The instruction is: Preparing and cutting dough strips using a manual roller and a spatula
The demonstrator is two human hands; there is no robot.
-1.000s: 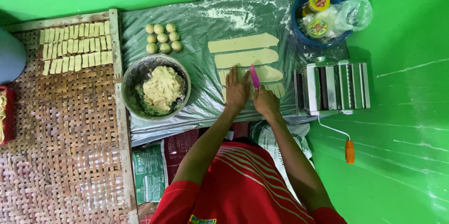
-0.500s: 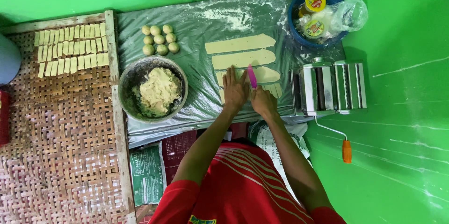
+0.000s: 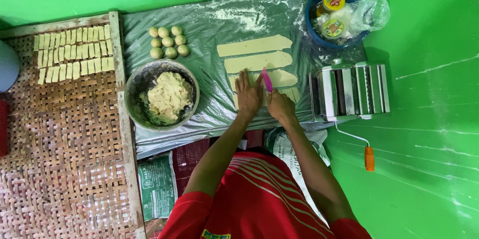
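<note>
Green floor surrounds a plastic sheet (image 3: 209, 24) dusted with flour, where flat dough strips (image 3: 254, 45) lie across the middle toward the right edge. The left hand (image 3: 248, 94) lies flat, fingers spread and pressing on the nearest strip. The right hand (image 3: 280, 107) is closed around a pink knife (image 3: 267, 80), blade on the same strip just beside the left fingertips. Cutting the strip into short pieces looks to be the step in hand; the next stroke calls for keeping the dough pinned and the blade square across it, clear of the fingers. A metal bowl of dough (image 3: 162, 95) stands at the sheet's left edge, dough balls (image 3: 168, 42) above it. Cut pieces (image 3: 72, 53) line the top of a woven tray (image 3: 60, 134). A pasta roller (image 3: 349, 92) stands at the right edge, a blue basin (image 3: 312, 22) at the far right corner.
</note>
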